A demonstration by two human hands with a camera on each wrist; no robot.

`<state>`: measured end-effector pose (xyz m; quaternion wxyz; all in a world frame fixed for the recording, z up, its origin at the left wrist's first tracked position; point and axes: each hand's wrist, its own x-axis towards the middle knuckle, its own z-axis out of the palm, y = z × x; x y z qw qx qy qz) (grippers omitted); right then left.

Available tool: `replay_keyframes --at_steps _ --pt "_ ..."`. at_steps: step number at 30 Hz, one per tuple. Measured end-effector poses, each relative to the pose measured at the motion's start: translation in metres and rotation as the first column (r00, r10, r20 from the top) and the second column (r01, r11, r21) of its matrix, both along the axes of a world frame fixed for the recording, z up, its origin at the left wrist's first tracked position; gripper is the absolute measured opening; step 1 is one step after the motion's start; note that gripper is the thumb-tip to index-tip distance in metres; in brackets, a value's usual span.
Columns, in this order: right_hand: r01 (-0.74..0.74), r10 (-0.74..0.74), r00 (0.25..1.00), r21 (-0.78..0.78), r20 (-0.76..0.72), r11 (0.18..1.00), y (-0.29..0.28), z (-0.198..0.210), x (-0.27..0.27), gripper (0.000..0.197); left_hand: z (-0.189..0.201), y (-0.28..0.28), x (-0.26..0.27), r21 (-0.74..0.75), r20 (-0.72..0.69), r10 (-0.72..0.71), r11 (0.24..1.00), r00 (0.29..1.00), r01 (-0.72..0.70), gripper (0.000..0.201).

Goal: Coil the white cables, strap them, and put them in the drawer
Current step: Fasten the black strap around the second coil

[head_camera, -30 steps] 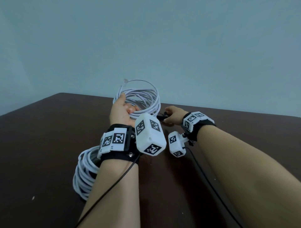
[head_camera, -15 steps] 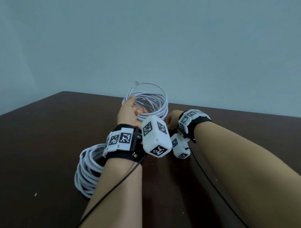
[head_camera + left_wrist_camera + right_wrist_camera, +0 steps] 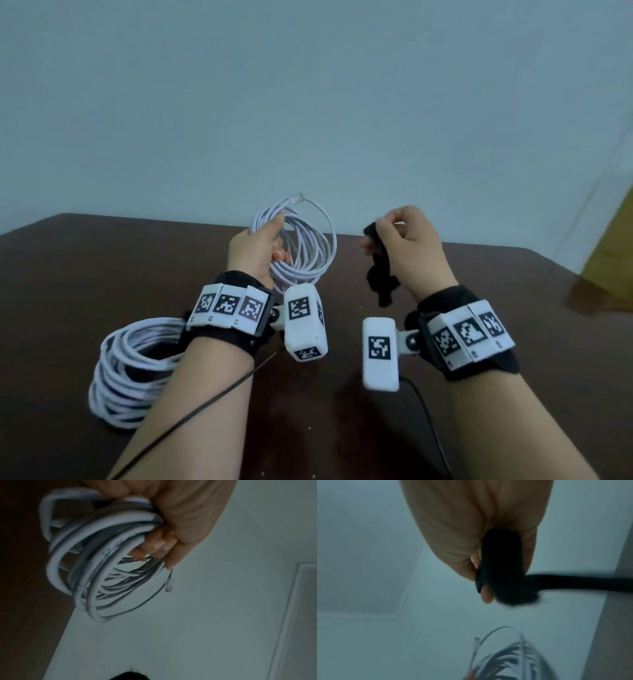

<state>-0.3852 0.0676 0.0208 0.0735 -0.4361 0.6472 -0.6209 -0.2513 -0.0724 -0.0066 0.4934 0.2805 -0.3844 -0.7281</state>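
My left hand (image 3: 260,250) grips a coiled white cable (image 3: 308,246) upright above the dark table (image 3: 85,267), fingers curled round the bundled loops (image 3: 109,555). A clear plug (image 3: 169,585) sticks out of the coil's top. To its right, my right hand (image 3: 407,246) is raised and pinches a black strap (image 3: 380,270), which hangs down from the fingers. In the right wrist view the black strap (image 3: 501,566) lies across my fingertips with a tail trailing right, and the held coil (image 3: 506,661) is blurred below. A second coiled white cable (image 3: 126,373) lies on the table under my left forearm.
A pale blue wall rises behind the table's far edge. A yellow-brown surface (image 3: 613,253) shows past the table's right corner. Thin black wires (image 3: 205,404) run from the wrist cameras along both forearms. No drawer is in view.
My right hand has come up off the table with the black strap and moved right, away from the coil. My left hand has lifted the coil slightly.
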Motion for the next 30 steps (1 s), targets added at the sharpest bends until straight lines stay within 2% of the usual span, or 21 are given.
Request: replay_keyframes --at_steps 2,6,12,17,22,26,29,30 --pt "-0.105 0.11 0.99 -0.055 0.09 0.993 0.005 0.003 0.005 0.009 0.001 0.003 -0.004 -0.045 0.035 -0.014 0.999 0.999 0.015 0.023" --pt "-0.234 0.241 0.967 -0.094 0.078 0.968 -0.001 0.01 0.011 0.017 0.003 0.009 -0.006 -0.099 0.084 -0.037 0.994 0.996 0.045 0.026" --pt "-0.421 0.492 0.84 -0.297 0.228 0.857 0.002 0.021 0.028 0.022 0.001 0.011 -0.011 -0.084 0.136 -0.043 0.995 0.99 0.055 0.016" --pt "-0.37 0.419 0.869 -0.216 0.264 0.903 -0.005 0.016 0.021 0.021 -0.003 0.015 -0.016 0.044 0.044 -0.196 0.98 0.98 0.194 0.012" --pt "-0.213 0.206 0.97 0.046 0.128 0.976 -0.017 0.004 0.014 0.024 0.001 0.022 -0.02 0.067 -0.009 -0.27 0.961 0.963 0.27 0.01" --pt "-0.182 0.179 0.983 0.172 0.034 0.968 -0.018 0.002 0.015 0.026 -0.002 0.021 -0.023 -0.074 0.119 -0.206 0.974 0.971 0.215 0.012" --pt "-0.202 0.198 0.979 0.162 0.042 0.966 -0.018 0.002 0.015 0.029 -0.003 0.022 -0.024 -0.172 0.188 -0.162 0.966 0.969 0.194 0.012" --pt "-0.219 0.213 0.975 0.15 0.058 0.964 -0.018 0.002 0.014 0.029 -0.004 0.023 -0.025 -0.191 0.207 -0.16 0.961 0.965 0.201 0.019"
